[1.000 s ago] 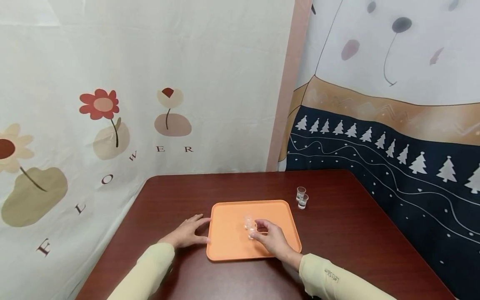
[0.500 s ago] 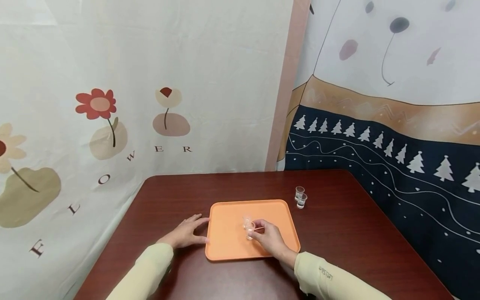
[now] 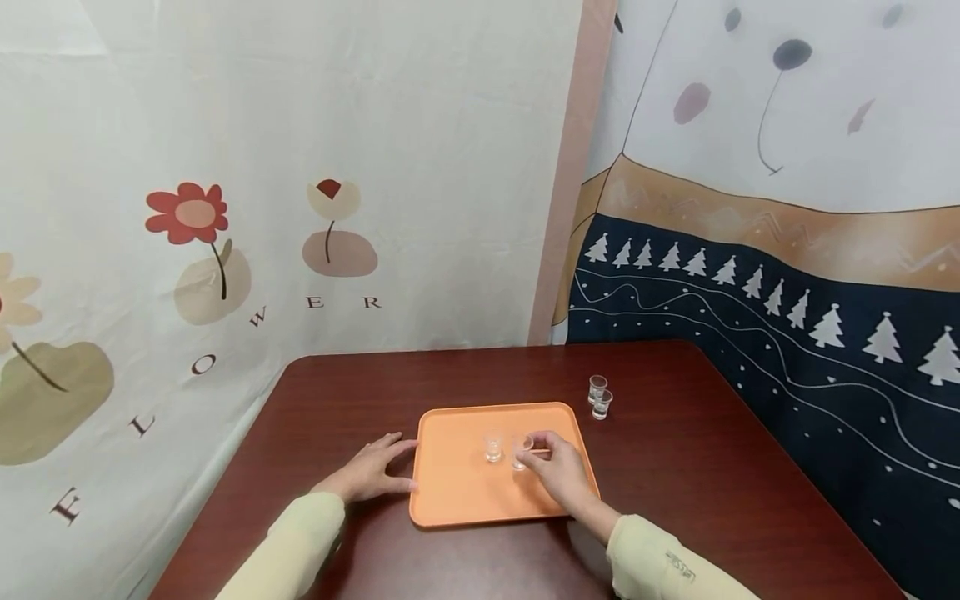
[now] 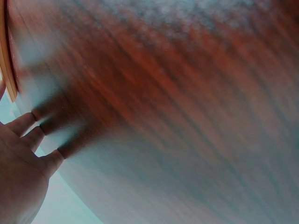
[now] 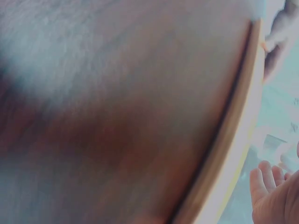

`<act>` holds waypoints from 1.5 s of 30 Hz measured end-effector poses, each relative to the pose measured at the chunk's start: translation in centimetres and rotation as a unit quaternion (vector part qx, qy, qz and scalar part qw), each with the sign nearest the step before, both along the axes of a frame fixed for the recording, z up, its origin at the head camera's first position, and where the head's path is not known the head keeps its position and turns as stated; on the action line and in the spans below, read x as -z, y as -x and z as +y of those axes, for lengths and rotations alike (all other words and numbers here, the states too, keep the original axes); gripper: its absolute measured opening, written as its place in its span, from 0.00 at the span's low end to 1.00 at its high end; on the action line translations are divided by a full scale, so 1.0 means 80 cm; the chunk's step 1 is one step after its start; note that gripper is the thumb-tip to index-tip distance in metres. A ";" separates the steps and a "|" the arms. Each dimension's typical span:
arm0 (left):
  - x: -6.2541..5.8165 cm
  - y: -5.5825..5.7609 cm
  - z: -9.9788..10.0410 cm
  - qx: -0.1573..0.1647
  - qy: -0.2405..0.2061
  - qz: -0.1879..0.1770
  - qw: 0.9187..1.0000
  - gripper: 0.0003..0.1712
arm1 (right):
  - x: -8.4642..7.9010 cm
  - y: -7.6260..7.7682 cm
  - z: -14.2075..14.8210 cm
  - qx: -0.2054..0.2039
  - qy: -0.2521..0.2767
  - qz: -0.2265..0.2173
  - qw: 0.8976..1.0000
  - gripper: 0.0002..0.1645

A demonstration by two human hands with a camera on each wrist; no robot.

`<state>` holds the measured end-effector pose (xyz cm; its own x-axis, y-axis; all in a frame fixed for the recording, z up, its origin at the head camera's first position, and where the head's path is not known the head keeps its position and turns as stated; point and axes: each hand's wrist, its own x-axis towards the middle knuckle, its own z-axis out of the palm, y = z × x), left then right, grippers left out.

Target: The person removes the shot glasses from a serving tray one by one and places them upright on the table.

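An orange tray (image 3: 450,496) lies on the dark red table. My right hand (image 3: 564,473) pinches a small clear shot glass (image 3: 519,461) between thumb and fingers, over the tray's middle. Left of it, a second clear shot glass (image 3: 492,452) stands upright on the tray, apart from the held one. Whether the held glass touches the tray I cannot tell. At the tray's left edge my left hand (image 3: 369,472) rests with its fingers spread, thumb and a finger against the rim. The left wrist view shows several extended fingers of this hand (image 4: 23,158) near the table surface.
Beyond the tray's far right corner, two more shot glasses (image 3: 602,406) stand close together on the table (image 3: 360,383). Printed cloths (image 3: 450,208) hang behind and to the right of the table.
My right hand has moved a little to the right with the shot glass, opening a gap from the other glass on the tray. The left hand stays at the tray's edge.
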<state>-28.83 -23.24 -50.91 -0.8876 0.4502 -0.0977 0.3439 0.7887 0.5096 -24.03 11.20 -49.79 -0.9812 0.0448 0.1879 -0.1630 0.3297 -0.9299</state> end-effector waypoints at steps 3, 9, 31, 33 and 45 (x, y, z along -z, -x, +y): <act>-0.002 0.000 0.002 0.000 -0.003 0.001 1.000 0.48 | -0.010 0.007 0.021 0.038 0.019 0.009 0.999 0.13; -0.004 -0.001 0.003 -0.009 -0.004 -0.006 1.000 0.48 | -0.018 0.028 0.079 0.155 -0.027 0.000 0.988 0.16; 0.000 -0.008 0.005 -0.011 -0.007 -0.015 1.000 0.48 | 0.017 0.053 0.149 0.230 -0.089 -0.063 0.967 0.23; 0.000 -0.010 0.005 -0.012 -0.008 -0.018 1.000 0.48 | 0.020 0.053 0.151 0.211 -0.089 -0.071 0.971 0.25; -0.001 -0.002 0.001 -0.015 -0.001 -0.013 1.000 0.48 | -0.001 0.055 0.158 0.178 -0.059 -0.099 0.977 0.37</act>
